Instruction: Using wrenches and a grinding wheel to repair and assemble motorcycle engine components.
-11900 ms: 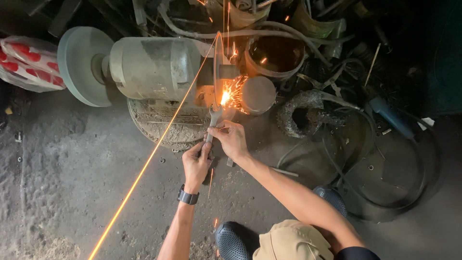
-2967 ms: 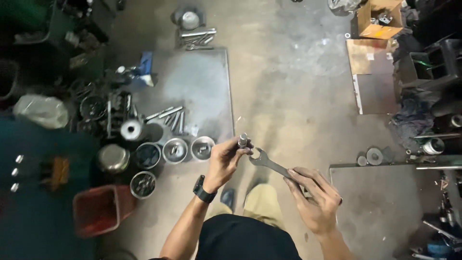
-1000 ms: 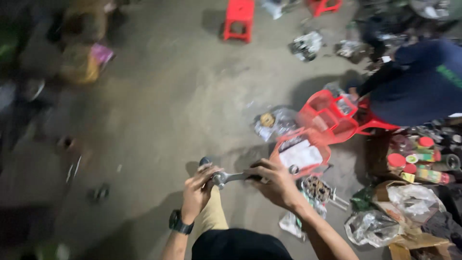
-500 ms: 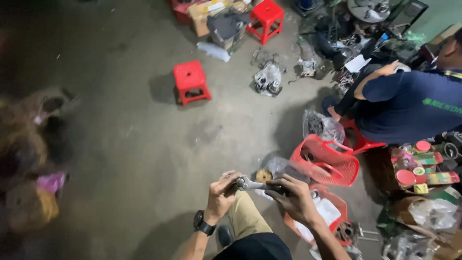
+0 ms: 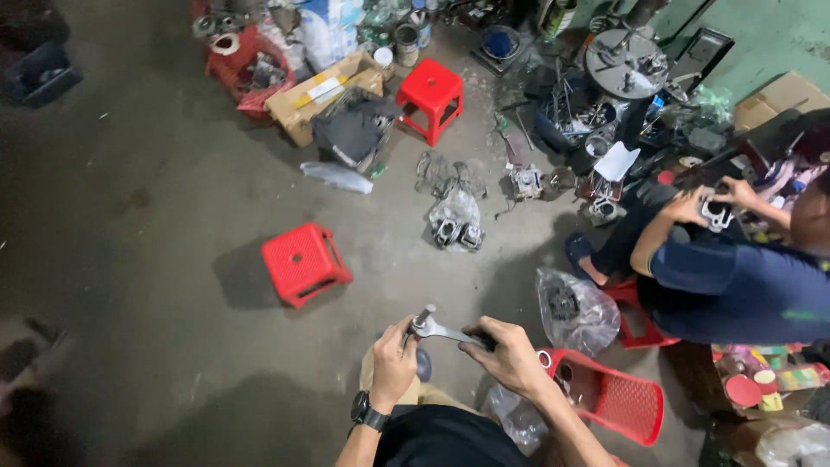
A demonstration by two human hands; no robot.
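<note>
While we carry the metal wrench (image 5: 437,329) low in the near middle, our left hand (image 5: 393,361) closes on its ring end and our right hand (image 5: 510,355) wraps the handle. It could slip and drop if either hold loosens. Right, a red basket (image 5: 609,399) and a seated person (image 5: 735,277) crowd us; left, past the red stool (image 5: 304,263), bare floor (image 5: 130,259) gives room.

A stool (image 5: 304,262) is standing on the floor (image 5: 130,259) ahead of me to my left, and a second stool (image 5: 431,93) is sitting farther off, beside a cardboard box (image 5: 322,93). Between them a bag of parts (image 5: 456,220) is lying. To my right a seated person (image 5: 735,277) is working, with a basket (image 5: 609,399) lying near my right elbow.
</note>
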